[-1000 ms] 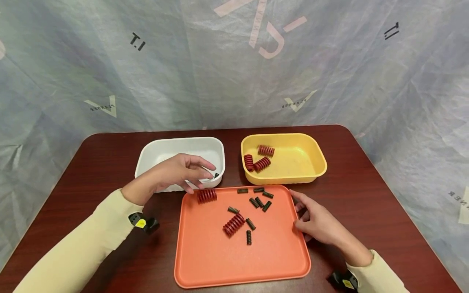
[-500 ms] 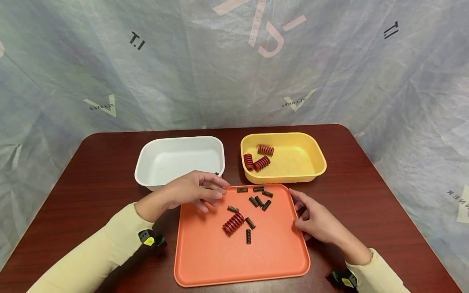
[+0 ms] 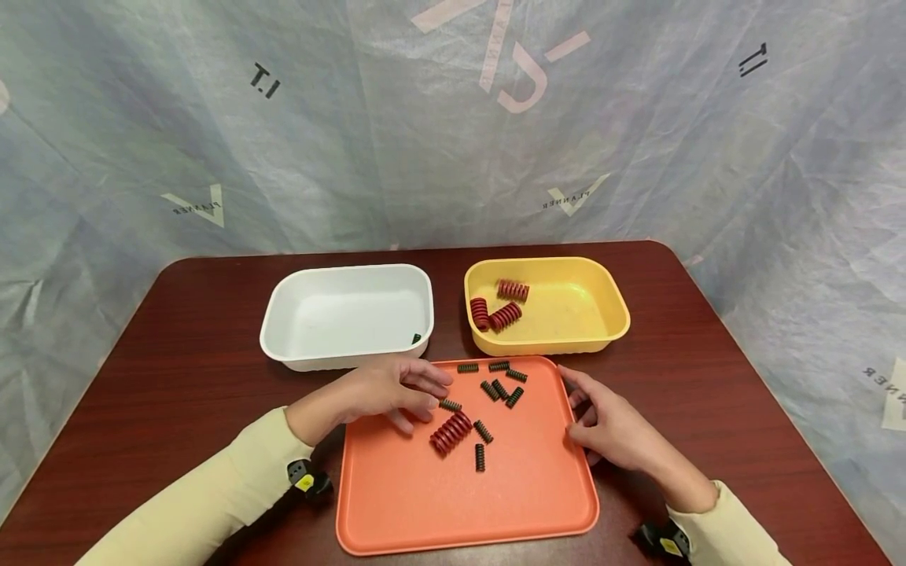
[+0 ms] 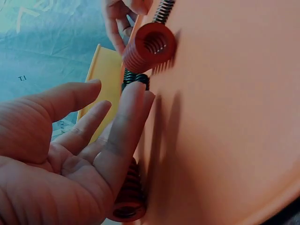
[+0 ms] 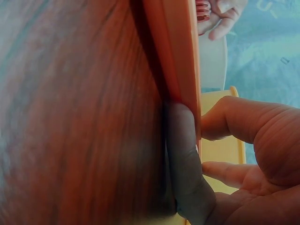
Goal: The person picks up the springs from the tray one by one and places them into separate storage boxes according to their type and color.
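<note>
From the head, the worktop [image 3: 177,330] is viewed from above its near side, forward and down, with a printed sheet [image 3: 425,157] faced beyond. From the left wrist, the left fingers [image 4: 119,126] are seen close up, the scene turned sideways. From the right wrist, the right fingers [image 5: 180,126] are shown close, low at the orange tray's [image 3: 524,503] edge. Tray and yellow bin [image 3: 566,303] are shared by all views.

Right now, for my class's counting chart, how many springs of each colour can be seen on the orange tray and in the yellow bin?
Red coil springs: 5 (2 on the orange tray, 3 in the yellow bin)
Dark green coil springs: 9 (all on the tray)
Total: 14
</note>
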### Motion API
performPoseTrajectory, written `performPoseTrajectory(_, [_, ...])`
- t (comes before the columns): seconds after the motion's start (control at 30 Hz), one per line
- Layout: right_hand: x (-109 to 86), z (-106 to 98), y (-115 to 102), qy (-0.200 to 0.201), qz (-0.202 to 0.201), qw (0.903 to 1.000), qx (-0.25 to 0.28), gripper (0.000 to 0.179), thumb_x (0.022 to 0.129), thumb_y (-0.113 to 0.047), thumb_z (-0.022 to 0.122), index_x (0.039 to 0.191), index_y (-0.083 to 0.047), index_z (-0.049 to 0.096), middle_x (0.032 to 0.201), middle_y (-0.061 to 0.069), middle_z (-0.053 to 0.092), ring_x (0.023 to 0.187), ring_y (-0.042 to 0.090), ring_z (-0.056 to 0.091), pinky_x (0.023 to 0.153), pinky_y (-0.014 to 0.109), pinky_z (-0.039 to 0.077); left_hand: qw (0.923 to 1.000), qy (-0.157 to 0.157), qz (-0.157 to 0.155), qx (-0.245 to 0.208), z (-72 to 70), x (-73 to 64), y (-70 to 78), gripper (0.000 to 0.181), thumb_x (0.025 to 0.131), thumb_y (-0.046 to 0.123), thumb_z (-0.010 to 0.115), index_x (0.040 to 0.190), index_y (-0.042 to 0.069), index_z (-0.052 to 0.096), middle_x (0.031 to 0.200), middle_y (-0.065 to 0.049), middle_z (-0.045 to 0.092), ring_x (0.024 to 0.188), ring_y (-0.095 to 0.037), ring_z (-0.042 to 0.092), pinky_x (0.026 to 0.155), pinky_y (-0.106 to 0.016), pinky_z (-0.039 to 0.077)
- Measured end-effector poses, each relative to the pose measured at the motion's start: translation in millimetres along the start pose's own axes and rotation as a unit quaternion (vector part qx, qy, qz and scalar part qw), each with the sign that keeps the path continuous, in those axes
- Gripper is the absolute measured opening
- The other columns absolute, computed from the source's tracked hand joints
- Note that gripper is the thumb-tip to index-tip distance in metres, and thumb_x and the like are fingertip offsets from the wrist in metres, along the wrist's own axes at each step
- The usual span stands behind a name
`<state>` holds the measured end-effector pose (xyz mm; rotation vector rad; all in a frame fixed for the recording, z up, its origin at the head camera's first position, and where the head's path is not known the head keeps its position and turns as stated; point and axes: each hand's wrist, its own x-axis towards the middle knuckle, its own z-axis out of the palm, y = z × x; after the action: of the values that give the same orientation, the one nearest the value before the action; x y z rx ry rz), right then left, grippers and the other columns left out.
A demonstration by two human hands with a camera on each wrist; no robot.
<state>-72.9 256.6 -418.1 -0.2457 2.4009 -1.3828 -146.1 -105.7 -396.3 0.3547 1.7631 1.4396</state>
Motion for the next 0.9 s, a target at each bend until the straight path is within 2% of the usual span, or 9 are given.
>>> performPoseTrajectory(0.3, [-0.9, 0.4, 0.1, 0.003, -0.003, 1.0000, -0.006, 0.084, 0.086, 0.009, 0.066, 0.160, -0.003, 0.029, 0.111, 0.021, 0.052, 0.076, 0.027, 0.067, 0.045, 0.038, 0.060, 0.9999, 0.010, 0.005, 0.012, 6.9, 6.2, -2.7, 0.041, 0.098, 0.004, 0.069, 0.138, -0.001, 0.061, 0.131, -0.016, 0.067, 0.099, -0.029, 0.072, 0.078, -0.043, 0.065])
performPoseTrajectory(0.6, [-0.8, 1.0, 0.3, 0.004, -0.005, 1.0000, -0.007, 0.084, 0.086, 0.009, 0.065, 0.160, -0.003, 0.029, 0.111, 0.021, 0.052, 0.075, 0.027, 0.067, 0.044, 0.038, 0.060, 0.9989, 0.033, 0.030, 0.017, 11.8, 12.6, -3.5, 0.038, 0.094, -0.003, 0.070, 0.131, -0.006, 0.065, 0.124, -0.020, 0.070, 0.104, -0.024, 0.071, 0.085, -0.038, 0.063])
performPoseTrajectory(0.73, [-0.8, 1.0, 0.3, 0.003, -0.003, 1.0000, -0.004, 0.084, 0.086, 0.009, 0.065, 0.160, -0.004, 0.028, 0.110, 0.021, 0.052, 0.075, 0.027, 0.067, 0.044, 0.038, 0.060, 0.9946, 0.051, 0.043, 0.080, 15.7, 14.0, -2.2, 0.035, 0.089, -0.004, 0.076, 0.124, -0.003, 0.070, 0.115, -0.015, 0.074, 0.101, -0.017, 0.071, 0.082, -0.030, 0.062])
performPoseTrajectory(0.9, [-0.7, 0.8, 0.2, 0.003, -0.002, 1.0000, -0.004, 0.084, 0.086, 0.009, 0.065, 0.160, -0.004, 0.029, 0.110, 0.021, 0.052, 0.076, 0.027, 0.067, 0.045, 0.038, 0.060, 0.9738, 0.084, 0.059, 0.203, 22.4, 15.7, -0.4, 0.028, 0.085, 0.001, 0.082, 0.112, 0.005, 0.075, 0.098, -0.003, 0.075, 0.091, -0.012, 0.069, 0.075, -0.025, 0.059])
